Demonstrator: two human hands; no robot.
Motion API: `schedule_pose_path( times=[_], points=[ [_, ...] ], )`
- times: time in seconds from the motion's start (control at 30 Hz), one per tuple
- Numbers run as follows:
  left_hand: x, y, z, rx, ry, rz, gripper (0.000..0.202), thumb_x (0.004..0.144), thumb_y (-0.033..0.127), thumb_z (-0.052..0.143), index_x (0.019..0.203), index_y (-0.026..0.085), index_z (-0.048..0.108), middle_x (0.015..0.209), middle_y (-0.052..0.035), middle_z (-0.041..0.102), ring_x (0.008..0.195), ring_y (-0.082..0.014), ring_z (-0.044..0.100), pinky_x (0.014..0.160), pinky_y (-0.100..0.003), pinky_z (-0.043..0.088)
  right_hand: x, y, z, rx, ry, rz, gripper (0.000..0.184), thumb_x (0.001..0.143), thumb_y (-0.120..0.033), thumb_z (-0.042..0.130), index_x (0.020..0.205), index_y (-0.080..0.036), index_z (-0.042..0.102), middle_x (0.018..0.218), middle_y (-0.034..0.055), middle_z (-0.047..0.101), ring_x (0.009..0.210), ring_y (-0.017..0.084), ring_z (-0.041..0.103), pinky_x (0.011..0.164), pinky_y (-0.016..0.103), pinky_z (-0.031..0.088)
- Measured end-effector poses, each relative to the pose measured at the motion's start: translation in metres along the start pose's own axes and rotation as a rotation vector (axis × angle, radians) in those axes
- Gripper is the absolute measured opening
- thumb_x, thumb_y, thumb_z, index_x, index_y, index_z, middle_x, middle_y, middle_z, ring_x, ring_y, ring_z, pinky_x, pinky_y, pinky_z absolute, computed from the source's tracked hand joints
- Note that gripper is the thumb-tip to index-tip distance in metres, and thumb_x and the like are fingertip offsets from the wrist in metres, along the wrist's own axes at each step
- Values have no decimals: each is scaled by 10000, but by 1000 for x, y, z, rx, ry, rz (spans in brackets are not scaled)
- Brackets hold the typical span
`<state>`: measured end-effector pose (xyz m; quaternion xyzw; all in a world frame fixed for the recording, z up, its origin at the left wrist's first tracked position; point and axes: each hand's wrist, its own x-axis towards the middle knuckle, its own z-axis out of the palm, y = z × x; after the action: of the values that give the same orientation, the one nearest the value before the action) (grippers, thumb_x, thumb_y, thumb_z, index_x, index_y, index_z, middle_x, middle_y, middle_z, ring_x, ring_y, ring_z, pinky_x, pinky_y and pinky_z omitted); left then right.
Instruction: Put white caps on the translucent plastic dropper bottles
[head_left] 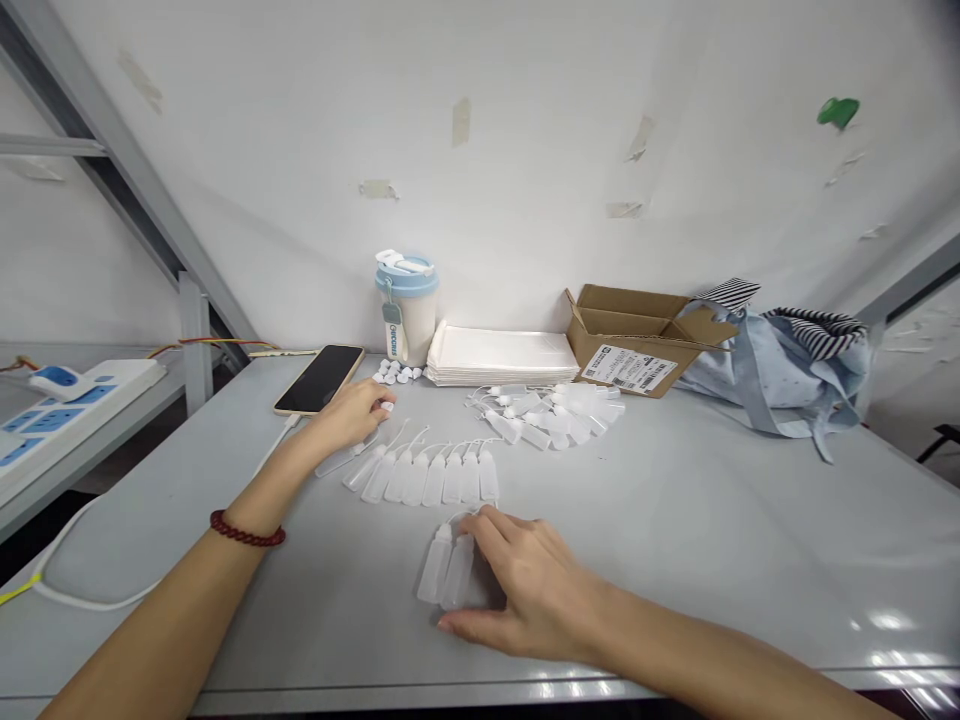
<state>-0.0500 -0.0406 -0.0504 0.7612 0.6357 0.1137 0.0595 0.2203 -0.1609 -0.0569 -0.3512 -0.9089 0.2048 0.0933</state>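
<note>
My left hand (351, 412) is at the left of the desk, thumb and fingers pinched on a small white cap (387, 406). Just behind it sits a pile of similar white caps (397, 373). Beneath the wrist, a row of clear squeeze bottles (433, 478) with thin trailing tips lies flat. My right hand (529, 580) rests near the front edge, thumb and forefinger apart. Its fingertips reach the top of one clear bottle (458, 573), and a second bottle (435, 564) lies just left of that. Whether the fingertips press on the bottle is hard to see.
A heap of more bottles (559, 412) lies farther back. Behind are a phone (321, 379) on a cable, a lidded cup (411, 310), a stack of white sheets or envelopes (502, 355), an opened carton (637, 345) and a blue fabric bag (772, 370). A power strip (67, 415) is far left.
</note>
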Motion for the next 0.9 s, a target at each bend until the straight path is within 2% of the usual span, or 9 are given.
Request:
schedule_pose_path(
  times=[0.2, 0.37, 0.5, 0.63, 0.7, 0.77, 0.9],
  points=[
    [-3, 3, -2, -18, 26, -20, 280, 744, 322, 483, 856, 162, 683, 891, -84, 689, 782, -222, 642, 724, -300, 472, 0, -3, -2, 46, 35, 97, 682, 630, -598, 693, 1073, -117, 497, 886, 74, 632, 678, 235, 615, 598, 327, 406],
    [-7, 8, -6, -46, 96, -29, 276, 752, 345, 475, 859, 176, 666, 902, -80, 687, 810, -231, 635, 769, -317, 461, 0, -4, -1, 59, 81, 115, 644, 636, -571, 682, 1066, -121, 515, 919, 86, 645, 725, 248, 623, 601, 318, 404],
    [-13, 15, -12, -100, 144, -40, 290, 747, 369, 469, 834, 160, 651, 908, -94, 681, 835, -244, 626, 785, -335, 456, 1, -6, 1, 40, 68, 117, 626, 640, -562, 672, 1063, -125, 524, 916, 88, 651, 731, 253, 624, 596, 315, 407],
    [-21, 27, -19, -169, 210, -50, 299, 764, 400, 469, 856, 164, 628, 948, -89, 666, 879, -247, 606, 803, -352, 449, 0, -5, 0, 0, 40, 102, 525, 673, -507, 651, 1018, -131, 528, 893, 95, 650, 707, 245, 617, 589, 311, 414],
    [-26, 36, -23, -251, 225, -68, 294, 766, 420, 494, 858, 171, 622, 960, -84, 665, 894, -250, 602, 802, -360, 453, -1, -2, -2, 35, 89, 79, 513, 651, -494, 663, 989, -136, 517, 822, 71, 634, 641, 217, 593, 558, 300, 410],
    [-33, 48, -28, -450, 170, -108, 298, 753, 450, 550, 855, 179, 623, 934, -73, 677, 863, -245, 618, 766, -351, 476, -2, 4, -7, 140, 193, 36, 512, 619, -476, 682, 969, -155, 490, 753, 29, 590, 577, 171, 547, 518, 275, 400],
    [-49, 74, -31, -706, -45, -19, 254, 751, 448, 607, 833, 209, 631, 824, -28, 694, 769, -203, 646, 657, -284, 515, -4, 16, -21, 370, 466, -118, 506, 642, -394, 682, 1034, -201, 428, 764, -8, 527, 568, 117, 485, 497, 233, 412]
  ],
)
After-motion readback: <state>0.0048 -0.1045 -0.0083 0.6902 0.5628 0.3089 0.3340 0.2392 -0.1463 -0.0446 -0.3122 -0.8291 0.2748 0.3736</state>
